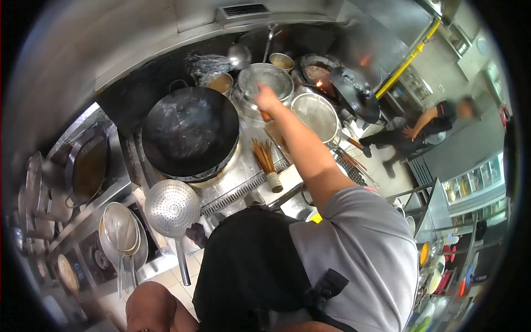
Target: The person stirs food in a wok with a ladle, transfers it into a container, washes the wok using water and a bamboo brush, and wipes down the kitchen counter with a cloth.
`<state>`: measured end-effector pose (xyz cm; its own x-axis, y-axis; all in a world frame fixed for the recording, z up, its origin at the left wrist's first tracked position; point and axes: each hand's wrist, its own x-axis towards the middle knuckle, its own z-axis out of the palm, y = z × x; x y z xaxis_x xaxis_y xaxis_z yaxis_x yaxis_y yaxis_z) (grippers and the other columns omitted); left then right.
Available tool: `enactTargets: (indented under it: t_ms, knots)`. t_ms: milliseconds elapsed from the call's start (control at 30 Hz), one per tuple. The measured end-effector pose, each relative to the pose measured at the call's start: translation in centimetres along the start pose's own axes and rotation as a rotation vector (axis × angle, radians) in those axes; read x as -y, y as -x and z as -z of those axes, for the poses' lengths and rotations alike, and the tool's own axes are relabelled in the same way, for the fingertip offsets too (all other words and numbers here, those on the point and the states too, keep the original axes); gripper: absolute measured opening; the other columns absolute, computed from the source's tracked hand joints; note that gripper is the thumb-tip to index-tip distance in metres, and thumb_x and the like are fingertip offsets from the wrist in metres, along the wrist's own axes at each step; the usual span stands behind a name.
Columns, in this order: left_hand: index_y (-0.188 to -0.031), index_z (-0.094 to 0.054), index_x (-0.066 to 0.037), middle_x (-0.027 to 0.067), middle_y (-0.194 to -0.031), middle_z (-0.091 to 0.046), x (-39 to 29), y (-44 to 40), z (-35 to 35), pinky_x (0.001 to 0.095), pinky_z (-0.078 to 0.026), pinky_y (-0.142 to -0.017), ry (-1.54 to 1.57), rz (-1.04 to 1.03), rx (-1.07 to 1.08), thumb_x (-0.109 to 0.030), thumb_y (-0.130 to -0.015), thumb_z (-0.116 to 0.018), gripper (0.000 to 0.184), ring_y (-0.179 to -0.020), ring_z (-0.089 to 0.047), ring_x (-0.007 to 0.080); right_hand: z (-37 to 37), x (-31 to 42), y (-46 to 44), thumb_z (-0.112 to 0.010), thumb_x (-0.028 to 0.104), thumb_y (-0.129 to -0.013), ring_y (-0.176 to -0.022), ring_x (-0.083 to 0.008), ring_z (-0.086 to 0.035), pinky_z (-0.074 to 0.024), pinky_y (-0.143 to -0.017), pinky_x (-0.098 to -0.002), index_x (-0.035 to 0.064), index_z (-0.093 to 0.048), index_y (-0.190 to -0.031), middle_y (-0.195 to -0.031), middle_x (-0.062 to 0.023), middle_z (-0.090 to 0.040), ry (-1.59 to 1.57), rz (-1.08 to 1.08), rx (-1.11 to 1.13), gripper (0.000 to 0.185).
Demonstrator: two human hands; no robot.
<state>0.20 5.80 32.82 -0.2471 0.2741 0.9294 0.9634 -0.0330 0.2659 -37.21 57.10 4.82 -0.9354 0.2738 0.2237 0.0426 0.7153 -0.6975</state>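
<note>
My right hand (266,98) reaches out over the near rim of a round steel pot (247,105). Its fingers look closed, and a short wooden handle (266,116) sticks out below them; the rest of that tool is hard to make out. Left of this hand a large black wok (191,130) sits on the range. A bamboo wok brush (267,160) lies on the steel top below the forearm. To the right is a round wire strainer (315,117). A bare bent limb shows at the bottom left, but my left hand is out of view.
A perforated skimmer (172,207) lies at the near left, beside stacked strainers (120,228). A flame (319,83) burns by a second wok (354,94) at the far right. A co-worker (426,127) stands on the right. Shelves with containers line the right edge.
</note>
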Motion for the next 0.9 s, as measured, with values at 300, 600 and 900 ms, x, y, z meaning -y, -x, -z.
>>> enactTargets:
  t_ms: [300, 600, 900]
  knots:
    - [-0.102, -0.078, 0.002, 0.0115, -0.100, -0.076, 0.7, 0.5, -1.0, 0.0338, -0.057, -0.082, -0.054, 0.028, 0.009, -0.008, -0.101, -0.064, 0.017, -0.092, -0.071, 0.0202, 2.3, -6.7, 6.0, -0.054, 0.008, -0.099, -0.062, -0.0202, -0.066, -0.0555, -0.049, -0.0331, -0.0061, -0.057, -0.104, -0.085, -0.0170, -0.067, -0.724, -0.539, 0.192, 0.015]
    - [-0.098, -0.080, 0.001, 0.0109, -0.099, -0.076, 2.9, -0.4, -1.0, 0.0345, -0.057, -0.084, -0.229, -0.028, -0.009, -0.006, -0.102, -0.062, 0.019, -0.092, -0.071, 0.0200, 11.0, 1.0, 11.3, -0.050, 0.003, -0.103, -0.054, -0.0072, -0.049, -0.0446, -0.046, -0.0197, 0.0046, -0.046, -0.088, -0.072, 0.0003, -0.050, -1.803, -0.792, 0.380, 0.016]
    - [-0.133, -0.073, -0.007, 0.0200, -0.132, -0.070, 32.8, 9.6, -18.9, 0.0413, -0.052, -0.109, -0.221, 0.865, 0.282, -0.018, -0.090, -0.076, 0.045, -0.121, -0.068, 0.0348, 15.4, 9.7, 21.2, -0.058, -0.004, -0.100, -0.057, -0.0052, -0.047, -0.0349, -0.039, -0.0181, 0.0059, -0.038, -0.147, -0.085, -0.0040, -0.053, -1.499, -0.699, 0.459, 0.052]
